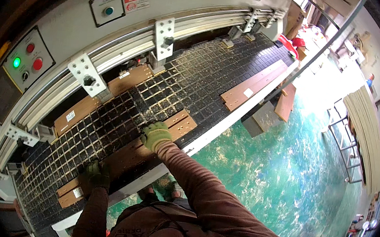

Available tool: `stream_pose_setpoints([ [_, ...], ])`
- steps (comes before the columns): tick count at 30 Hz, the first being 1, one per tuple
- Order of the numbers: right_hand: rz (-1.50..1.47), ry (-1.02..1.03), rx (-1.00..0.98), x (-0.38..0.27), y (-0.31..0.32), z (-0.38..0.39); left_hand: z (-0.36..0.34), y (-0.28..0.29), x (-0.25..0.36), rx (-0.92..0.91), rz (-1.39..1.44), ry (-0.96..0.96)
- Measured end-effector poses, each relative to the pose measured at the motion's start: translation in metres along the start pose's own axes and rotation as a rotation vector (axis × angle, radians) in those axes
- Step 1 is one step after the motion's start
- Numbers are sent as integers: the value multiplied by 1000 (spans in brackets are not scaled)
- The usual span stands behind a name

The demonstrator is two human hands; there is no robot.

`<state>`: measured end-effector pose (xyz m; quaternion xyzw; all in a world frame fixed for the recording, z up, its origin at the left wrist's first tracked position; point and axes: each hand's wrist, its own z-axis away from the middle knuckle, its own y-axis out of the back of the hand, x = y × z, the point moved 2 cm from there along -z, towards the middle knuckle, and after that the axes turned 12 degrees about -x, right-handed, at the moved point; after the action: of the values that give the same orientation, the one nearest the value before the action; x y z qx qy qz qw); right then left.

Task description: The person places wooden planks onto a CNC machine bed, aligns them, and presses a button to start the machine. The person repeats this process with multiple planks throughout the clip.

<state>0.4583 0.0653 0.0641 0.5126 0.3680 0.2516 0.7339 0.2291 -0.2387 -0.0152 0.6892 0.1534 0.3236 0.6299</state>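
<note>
Two long brown wooden boards [124, 159] lie side by side along the near edge of a black gridded machine bed [104, 130]. Small drilled holes show at their right end, and a white label sits at the left end. My right hand [156, 136], in a green glove, lies across the boards near the right end, with its fingers curled over their far side. Further left, my left hand [97, 175], in a darker-looking glove, grips the same boards near their left end. Shade hides part of its fingers.
Clamp blocks [87, 75] on rails line the far side, above two more boards [74, 115]. A control panel [29, 55] with a lit green button stands left. Another board pair [255, 86] lies right on the bed. Sawdust covers the grid. Stacked panels [364, 133] stand across the green floor.
</note>
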Motion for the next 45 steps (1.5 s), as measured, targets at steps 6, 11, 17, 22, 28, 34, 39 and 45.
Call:
stream_pose_setpoints([
  [6, 24, -3, -38, -10, 13, 6, -1, 15, 2, 26, -41, 3],
  [11, 23, -52, -131, -10, 5, -2, -1, 33, 15, -81, -52, 42],
  [17, 62, -12, -32, -3, -11, -7, 3, 36, 19, -107, 13, 92],
  [22, 24, -11, -44, -1, 0, 0, 5, 66, 48, -190, -14, 87],
  [28, 23, 7, 68, -12, -2, -5, 1, 9, -2, -53, -163, 44],
  [34, 16, 74, 214, 1, -16, -5, 1, 12, 10, -72, -63, 35],
  [39, 64, -23, 165, -7, -10, -5, 4, 22, 16, -37, 7, 47],
  [45, 90, -58, 9, -10, -8, -6, 7, 21, 17, -46, 5, 102],
])
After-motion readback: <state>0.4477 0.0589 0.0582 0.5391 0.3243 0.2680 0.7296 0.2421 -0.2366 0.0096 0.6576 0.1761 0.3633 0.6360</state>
